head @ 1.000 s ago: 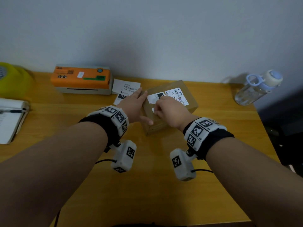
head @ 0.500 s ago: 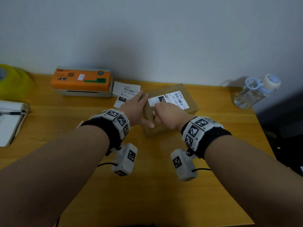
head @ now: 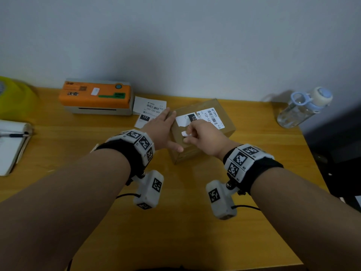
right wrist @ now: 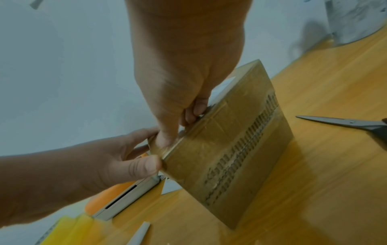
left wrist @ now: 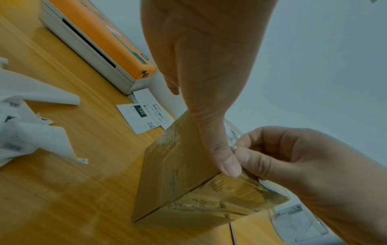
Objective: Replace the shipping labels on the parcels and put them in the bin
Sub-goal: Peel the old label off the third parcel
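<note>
A brown cardboard parcel [head: 207,141] lies mid-table, with a white barcode label [head: 212,117] on top whose near-left part is torn ragged. My left hand [head: 166,130] grips the parcel's left end, fingers along the top edge and thumb on the near corner [left wrist: 228,165]. My right hand [head: 192,134] pinches a small white peeled strip of label [head: 185,134] just above the parcel's top. In the right wrist view the right hand's fingertips [right wrist: 194,112] curl at the top edge of the parcel [right wrist: 230,149]. Two loose printed labels [head: 150,108] lie left of the parcel.
An orange label printer [head: 95,96] stands at the back left against the wall. A water bottle [head: 302,108] lies at the back right. A notebook with a pen [head: 9,145] and a yellow object [head: 13,98] are at the far left. Scissors [right wrist: 345,124] lie right of the parcel. Torn paper scraps [left wrist: 31,132] litter the left.
My right hand has drawn a little back from the label, and a small torn white strip now shows in its pinch. The left hand keeps its hold on the parcel.
</note>
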Demonstrator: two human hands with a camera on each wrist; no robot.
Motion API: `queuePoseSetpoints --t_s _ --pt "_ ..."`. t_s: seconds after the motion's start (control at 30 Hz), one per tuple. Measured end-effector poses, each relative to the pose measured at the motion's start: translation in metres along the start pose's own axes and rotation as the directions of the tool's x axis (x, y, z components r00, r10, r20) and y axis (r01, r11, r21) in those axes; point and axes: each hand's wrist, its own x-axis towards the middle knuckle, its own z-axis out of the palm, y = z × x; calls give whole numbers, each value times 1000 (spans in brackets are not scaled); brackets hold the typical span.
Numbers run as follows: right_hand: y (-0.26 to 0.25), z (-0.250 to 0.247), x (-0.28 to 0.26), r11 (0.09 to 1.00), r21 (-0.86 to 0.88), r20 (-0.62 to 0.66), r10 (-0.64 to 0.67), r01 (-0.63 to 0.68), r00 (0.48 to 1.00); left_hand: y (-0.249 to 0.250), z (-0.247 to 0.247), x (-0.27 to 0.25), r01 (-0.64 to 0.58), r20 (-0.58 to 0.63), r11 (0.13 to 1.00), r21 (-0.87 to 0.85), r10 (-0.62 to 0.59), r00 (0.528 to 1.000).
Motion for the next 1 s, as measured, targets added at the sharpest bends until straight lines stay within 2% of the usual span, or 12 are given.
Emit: queuePoseSetpoints --t_s 0.2,0.37,0.5,0.77,1.0 --pt "-7 0 8 986 -164 42 8 -1 999 -1 -2 4 13 16 998 58 -14 1000" --pt "-5 -3 10 996 -49 14 76 -75 997 5 -4 4 59 21 992 110 -62 998" --pt "2 -7 5 989 58 -74 140 -136 987 7 -5 5 75 22 991 114 -78 997" --pt "16 -11 -3 964 186 -245 231 -188 942 7 -5 5 89 45 990 106 -94 995" --pt "28 -10 -14 949 212 -352 297 -233 888 6 -3 6 96 27 989 109 -99 995"
